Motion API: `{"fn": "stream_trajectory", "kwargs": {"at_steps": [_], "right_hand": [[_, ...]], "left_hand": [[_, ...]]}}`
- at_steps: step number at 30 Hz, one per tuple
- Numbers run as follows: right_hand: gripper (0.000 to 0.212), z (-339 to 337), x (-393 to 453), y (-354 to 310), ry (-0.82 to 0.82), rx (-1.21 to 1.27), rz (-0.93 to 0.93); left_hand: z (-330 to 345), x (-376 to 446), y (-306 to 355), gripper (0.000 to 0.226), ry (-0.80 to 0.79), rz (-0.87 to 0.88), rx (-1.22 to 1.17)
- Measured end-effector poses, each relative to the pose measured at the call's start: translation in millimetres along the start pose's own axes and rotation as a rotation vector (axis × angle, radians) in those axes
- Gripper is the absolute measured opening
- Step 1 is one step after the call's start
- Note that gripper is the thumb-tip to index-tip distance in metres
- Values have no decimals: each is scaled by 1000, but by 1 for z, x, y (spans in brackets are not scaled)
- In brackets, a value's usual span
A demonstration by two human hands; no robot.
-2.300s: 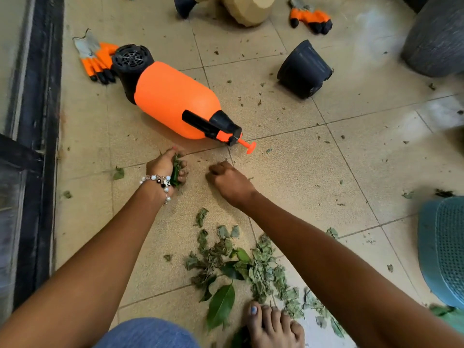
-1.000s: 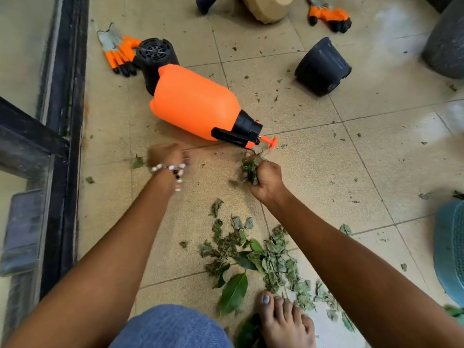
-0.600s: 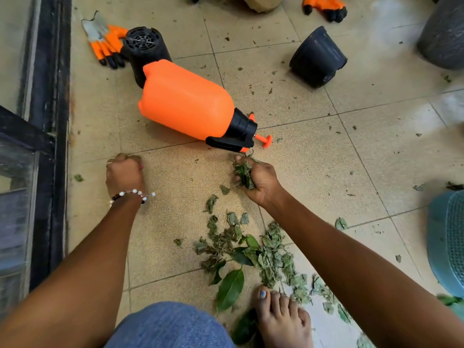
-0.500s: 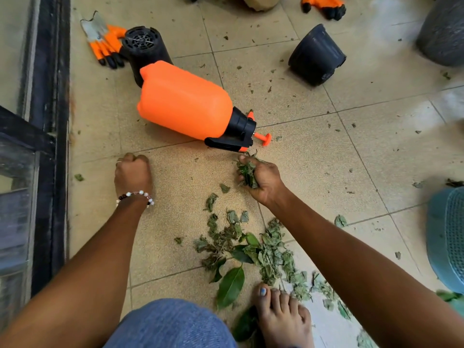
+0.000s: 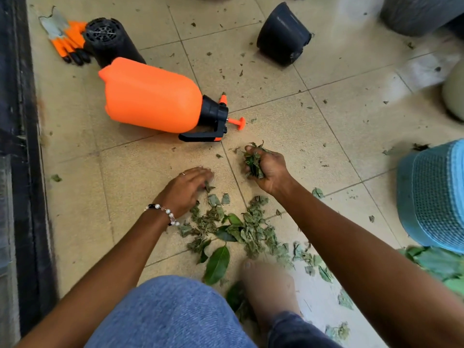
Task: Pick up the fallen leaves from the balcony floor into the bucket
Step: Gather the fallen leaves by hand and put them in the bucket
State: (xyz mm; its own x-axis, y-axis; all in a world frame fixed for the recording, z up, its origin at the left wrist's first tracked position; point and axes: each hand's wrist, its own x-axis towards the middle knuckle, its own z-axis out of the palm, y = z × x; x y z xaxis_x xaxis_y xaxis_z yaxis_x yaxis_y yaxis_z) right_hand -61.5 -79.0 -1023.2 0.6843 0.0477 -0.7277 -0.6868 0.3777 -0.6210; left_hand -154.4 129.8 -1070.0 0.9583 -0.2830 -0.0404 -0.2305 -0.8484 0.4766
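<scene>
Clenched in the right hand (image 5: 270, 169) is a bunch of leaves (image 5: 254, 160), fingers curled round it, held just above the tiled floor (image 5: 326, 136). Left hand (image 5: 187, 188) is laid flat, fingers extended and blurred, at the far left edge of the leaf pile (image 5: 241, 229); nothing is seen gripped in it. A bead bracelet (image 5: 163, 213) is worn on the left wrist. Pile is spread on the floor near the person's bare foot (image 5: 268, 280), between both forearms, with one large green leaf (image 5: 217, 264) at its near edge. Blue bucket (image 5: 431, 197) is seen at the right edge, well apart from the pile; whether it lies tilted cannot be told. Orange sprayer bottle (image 5: 150, 101) is lying on its side, far of the hands, its nozzle end near the right hand. Farther back: a black pot (image 5: 110, 41) tipped over beside orange gloves (image 5: 67, 38) at far left, another black pot (image 5: 283, 38) on its side at far right. Leaf crumbs are scattered over the tiles. A denim-covered knee (image 5: 170, 315) fills the near edge.
</scene>
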Motion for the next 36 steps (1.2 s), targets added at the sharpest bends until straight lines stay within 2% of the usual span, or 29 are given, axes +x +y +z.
{"fn": "stream_trajectory", "kwargs": {"at_steps": [6, 9, 12, 15, 17, 19, 23, 26, 29, 31, 32, 34, 36], "right_hand": [[7, -14, -10, -4, 8, 41, -24], [6, -15, -13, -3, 15, 17, -46], [6, -17, -16, -2, 13, 7, -56], [8, -21, -19, -3, 17, 18, -46], [8, -27, -21, -4, 22, 28, -33], [7, -37, -25, -7, 18, 52, -13], [5, -57, -34, -19, -10, 168, -12], [12, -72, -42, -34, -7, 275, -59], [19, -82, -51, -51, 33, 421, -97], [16, -85, -60, -63, 59, 513, -140], [14, -86, -63, -69, 76, 553, -165], [24, -93, -70, -81, 116, 646, -220], [21, -101, -75, -91, 148, 757, -271]], "left_hand": [[-10, -1, 1, 56, -213, 104, 101], [-13, 4, -1, 53, -322, 10, 165], [-11, 2, 12, 32, -173, -54, 226], [-4, 0, 14, 35, -3, -44, 248], [-7, 10, 22, 25, 57, -146, 156], [-13, 24, 38, 17, 136, -264, -35], [-34, 71, 94, 22, 228, -410, -439], [-41, 109, 141, 27, 246, -418, -654], [-41, 134, 187, 24, 249, -540, -933], [-36, 143, 216, 16, 235, -588, -1019], [-33, 146, 230, 15, 243, -602, -1040], [-27, 149, 256, 14, 282, -622, -1070], [-22, 148, 283, 16, 323, -621, -1085]]}}
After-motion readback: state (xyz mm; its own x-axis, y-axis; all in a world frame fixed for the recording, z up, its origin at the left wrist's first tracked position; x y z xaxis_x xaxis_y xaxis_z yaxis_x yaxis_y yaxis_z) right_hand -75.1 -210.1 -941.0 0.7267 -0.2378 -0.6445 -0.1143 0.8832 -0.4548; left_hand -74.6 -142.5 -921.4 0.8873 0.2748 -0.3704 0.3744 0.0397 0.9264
